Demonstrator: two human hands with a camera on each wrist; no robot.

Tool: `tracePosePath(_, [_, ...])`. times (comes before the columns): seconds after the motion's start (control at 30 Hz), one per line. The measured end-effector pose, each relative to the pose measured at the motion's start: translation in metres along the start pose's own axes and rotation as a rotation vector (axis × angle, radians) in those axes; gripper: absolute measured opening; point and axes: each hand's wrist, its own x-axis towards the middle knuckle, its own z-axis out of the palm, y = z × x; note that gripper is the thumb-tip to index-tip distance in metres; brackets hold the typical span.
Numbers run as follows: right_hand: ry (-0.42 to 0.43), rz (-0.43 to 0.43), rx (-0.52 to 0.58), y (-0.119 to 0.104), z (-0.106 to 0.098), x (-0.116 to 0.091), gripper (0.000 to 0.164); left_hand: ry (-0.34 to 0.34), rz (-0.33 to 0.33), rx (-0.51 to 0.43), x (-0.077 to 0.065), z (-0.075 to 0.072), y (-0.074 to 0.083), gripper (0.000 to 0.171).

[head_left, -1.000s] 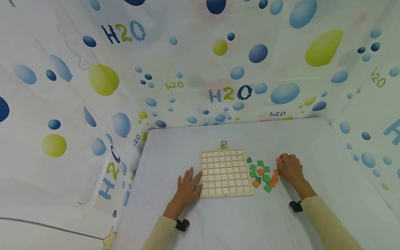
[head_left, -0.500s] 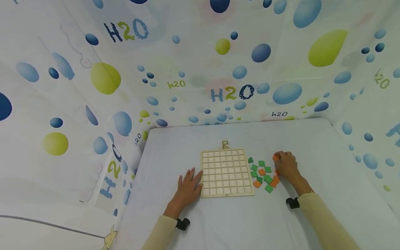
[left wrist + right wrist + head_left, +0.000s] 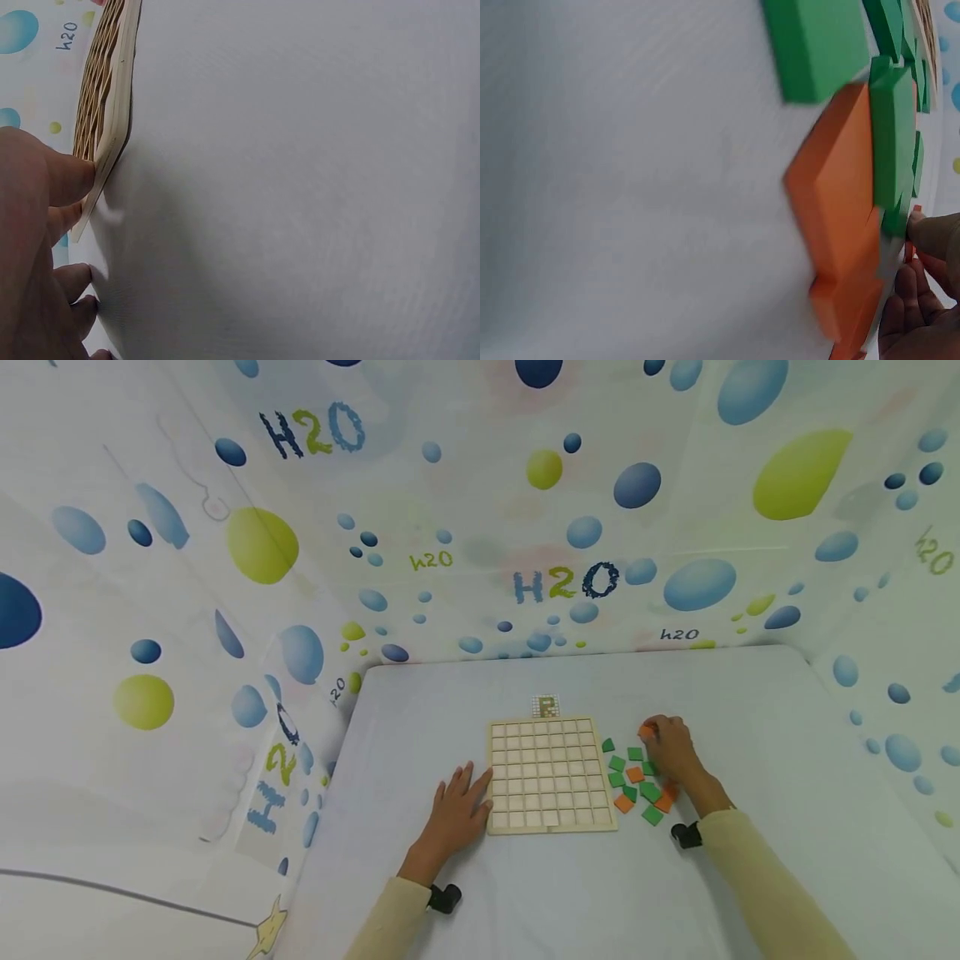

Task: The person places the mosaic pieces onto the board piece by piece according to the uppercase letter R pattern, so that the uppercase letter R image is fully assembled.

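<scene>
A wooden grid board (image 3: 553,774) with rows of square cells lies on the white-covered table. At its left edge rests my left hand (image 3: 456,810), fingers spread, thumb and index finger touching the frame; the left wrist view shows the thumb against the board's rim (image 3: 120,112). My right hand (image 3: 672,750) pinches an orange tile (image 3: 646,732) between thumb and fingers, behind the loose pieces right of the board. Those pieces are green tiles (image 3: 652,815) and orange tiles (image 3: 624,804), some overlapping. The hand covers part of the held tile.
Behind the board lies a small pattern card (image 3: 546,706) with a printed grid. White curtains (image 3: 480,527) with blue and green drops and H2O lettering surround the table on the far side and both flanks. A black wrist camera sits on each wrist.
My right hand has moved left and slightly away from me, carrying the orange tile toward the board. My left hand stays at the board's edge. The head view has shifted a little.
</scene>
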Motion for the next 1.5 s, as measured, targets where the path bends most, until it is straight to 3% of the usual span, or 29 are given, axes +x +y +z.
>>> tracePosePath(0.37, [-0.030,-0.053,0.063,-0.019,0.014,0.016,0.036,-0.006,-0.015,-0.025,0.000,-0.002,0.001,0.056])
tracePosePath(0.67, [-0.084,-0.057,0.164,-0.067,0.033,0.015,0.038,-0.032,-0.025,-0.019,-0.003,-0.004,0.002,0.056])
tracePosePath(0.87, [-0.114,-0.111,0.167,-0.101,0.050,0.020,0.035,-0.032,-0.028,-0.012,-0.002,-0.005,0.003,0.056])
tracePosePath(1.17, [-0.168,-0.153,0.121,-0.127,0.080,0.021,0.035,-0.023,-0.020,-0.012,-0.002,-0.004,0.004,0.056])
tracePosePath(1.5, [-0.109,-0.269,0.040,-0.144,0.103,0.015,0.029,-0.029,-0.024,0.010,0.001,-0.001,0.001,0.057])
